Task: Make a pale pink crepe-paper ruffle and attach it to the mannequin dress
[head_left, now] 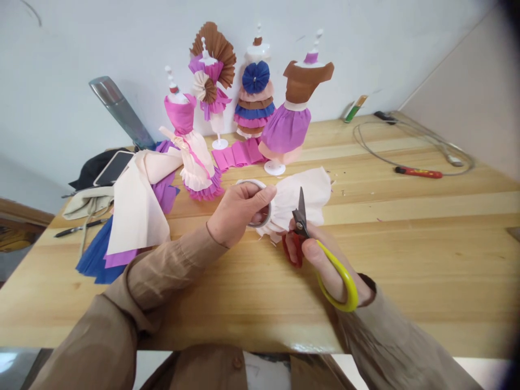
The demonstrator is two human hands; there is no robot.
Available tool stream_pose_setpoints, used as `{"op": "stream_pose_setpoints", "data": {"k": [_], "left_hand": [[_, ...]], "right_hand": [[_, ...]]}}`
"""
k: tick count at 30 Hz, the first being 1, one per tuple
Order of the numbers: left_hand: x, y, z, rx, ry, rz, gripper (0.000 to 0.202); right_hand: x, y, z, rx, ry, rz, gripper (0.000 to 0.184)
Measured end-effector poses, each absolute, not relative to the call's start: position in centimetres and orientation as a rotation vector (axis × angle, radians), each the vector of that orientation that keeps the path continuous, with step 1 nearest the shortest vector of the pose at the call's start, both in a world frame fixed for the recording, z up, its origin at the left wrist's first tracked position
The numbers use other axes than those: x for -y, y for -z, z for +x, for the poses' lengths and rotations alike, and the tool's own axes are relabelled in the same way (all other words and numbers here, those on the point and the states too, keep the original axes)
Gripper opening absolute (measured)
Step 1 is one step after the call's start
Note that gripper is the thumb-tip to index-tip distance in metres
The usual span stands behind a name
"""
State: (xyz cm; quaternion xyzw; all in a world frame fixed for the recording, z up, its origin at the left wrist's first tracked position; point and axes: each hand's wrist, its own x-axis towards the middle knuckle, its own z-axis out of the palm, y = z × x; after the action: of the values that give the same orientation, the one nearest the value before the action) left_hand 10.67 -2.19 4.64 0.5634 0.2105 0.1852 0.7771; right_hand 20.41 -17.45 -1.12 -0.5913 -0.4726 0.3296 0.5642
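My left hand [238, 212] is closed around a roll of clear tape [260, 208] at the middle of the wooden table [406, 260]. A gathered piece of cream crepe paper [303, 194] lies just right of the roll, touching it. My right hand [325, 265] grips scissors [303, 222] with a yellow and a red handle. Their blades point up over the cream paper and look almost closed.
Several small mannequins in paper dresses [254, 92] stand at the back by the wall. Cream, purple and blue paper sheets [134, 211] lie at left, with a phone [114, 168] and a pen [77, 229]. A red screwdriver [418, 172] and a cable [410, 142] lie at right.
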Motion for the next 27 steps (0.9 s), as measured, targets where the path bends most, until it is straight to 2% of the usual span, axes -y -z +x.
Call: {"op": "stream_pose_setpoints", "data": {"k": [6, 20, 27], "left_hand": [[2.2, -4.6, 10.7, -0.45, -0.396, 1.204, 0.06], [2.2, -4.6, 10.7, -0.481, -0.366, 1.204, 0.047], [2.1, -4.7, 10.7, -0.486, -0.351, 1.23, 0.05]], "right_hand": [[17.1, 1.4, 20.5, 1.174, -0.724, -1.301, 0.047], [17.6, 1.7, 20.4, 1.127, -0.753, -1.354, 0.053], [18.0, 2.2, 20.5, 1.066, -0.764, -1.379, 0.052]]}}
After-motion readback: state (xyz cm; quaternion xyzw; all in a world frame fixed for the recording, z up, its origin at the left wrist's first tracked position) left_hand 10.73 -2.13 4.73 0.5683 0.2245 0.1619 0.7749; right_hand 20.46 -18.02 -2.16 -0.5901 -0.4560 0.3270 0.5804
